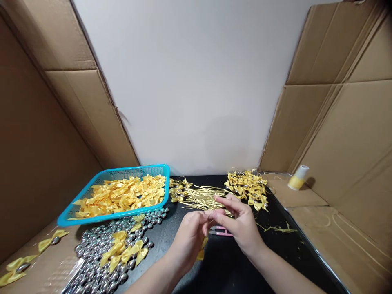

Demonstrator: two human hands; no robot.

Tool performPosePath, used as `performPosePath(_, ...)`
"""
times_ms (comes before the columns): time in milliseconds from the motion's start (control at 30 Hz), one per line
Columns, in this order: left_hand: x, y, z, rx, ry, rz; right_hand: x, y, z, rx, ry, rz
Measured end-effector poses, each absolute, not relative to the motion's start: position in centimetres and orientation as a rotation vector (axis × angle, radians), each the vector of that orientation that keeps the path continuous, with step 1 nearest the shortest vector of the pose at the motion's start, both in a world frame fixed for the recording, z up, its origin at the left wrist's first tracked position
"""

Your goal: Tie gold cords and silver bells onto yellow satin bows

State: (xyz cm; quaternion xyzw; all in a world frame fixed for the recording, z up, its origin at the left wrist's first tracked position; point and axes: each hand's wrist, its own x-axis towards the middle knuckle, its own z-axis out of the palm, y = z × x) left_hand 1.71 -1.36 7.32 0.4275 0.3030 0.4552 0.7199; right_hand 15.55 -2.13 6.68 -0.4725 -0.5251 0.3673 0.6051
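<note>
My left hand (190,237) is pinched shut on a small yellow ribbon bow (202,248) that hangs below its fingers. My right hand (240,222) meets it fingertip to fingertip, thumb and forefinger pinched on something thin I cannot make out, other fingers spread. Both hands hover over the black table (226,265). Under the right hand lie pink snips (221,231). Just beyond the hands lies a bundle of gold wire ties (203,196).
A blue basket (73,212) of yellow bows stands at left. Silver beads (101,253) with a few bows on them lie in front of it. A pile of finished bows (247,187) sits at back right. A yellow thread spool (298,177) stands by the cardboard walls.
</note>
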Motion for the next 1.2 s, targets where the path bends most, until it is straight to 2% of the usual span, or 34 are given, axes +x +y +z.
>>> performPosePath(267,1.1,-1.3,8.2,1.023,0.584,0.865,17.2,-1.7,8.3,-0.979,-1.547,1.007)
performPosePath(567,0.9,-1.1,7.6,1.067,0.564,0.871,16.8,-1.9,8.1,-0.880,-1.516,1.176)
performPosePath(967,-1.6,1.4,9.0,1.861,0.840,0.959,18.3,-1.9,10.4,-1.099,-1.945,0.784)
performPosePath(1100,-1.8,1.7,8.9,2.053,0.623,0.771,18.6,-1.7,10.1,-1.140,-2.000,0.729)
performPosePath(1200,-1.6,1.7,8.5,2.047,0.645,0.695,18.7,-1.5,9.9,-1.163,-2.002,0.731)
